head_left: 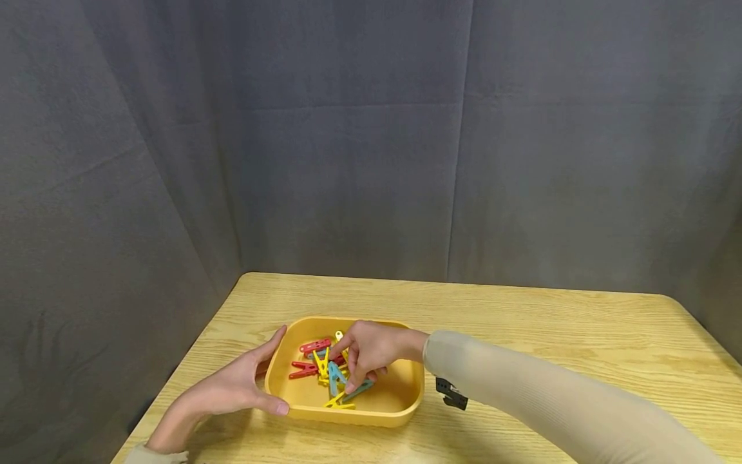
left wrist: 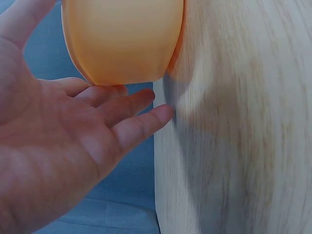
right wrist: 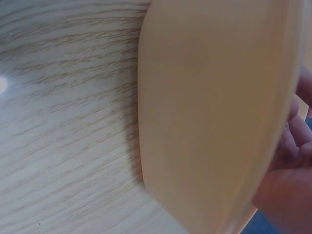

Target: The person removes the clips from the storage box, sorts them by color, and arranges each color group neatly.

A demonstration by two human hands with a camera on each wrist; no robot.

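Sitting near the front left corner of the wooden desk: a shallow orange tray, its left end close to the desk's left edge. Lying heaped in the tray's left half: red clothespins, yellow clothespins and a blue clothespin, tangled together so that no exact count is possible. Cupping the tray's left wall from outside: the left hand, spread wide and relaxed, thumb lying along the front left corner of the tray and fingers reaching up past the rear left rim, gripping nothing. Showing the same from the left wrist view: the left hand with straight fingers just under the rounded orange tray, fingertips near the desk's edge. Reaching down into the tray from the right: the right hand, fingers bent and closing over the pile of pegs, fingertips touching the blue and yellow ones; not clear whether any single peg is actually being pinched. Covering that forearm: a beige sleeve, with a small black device hanging below the wrist. Filling the right wrist view: the tray's outer wall above the desk's grain, with only a sliver of fingers at the right border. Hanging behind the desk: a grey curtain.
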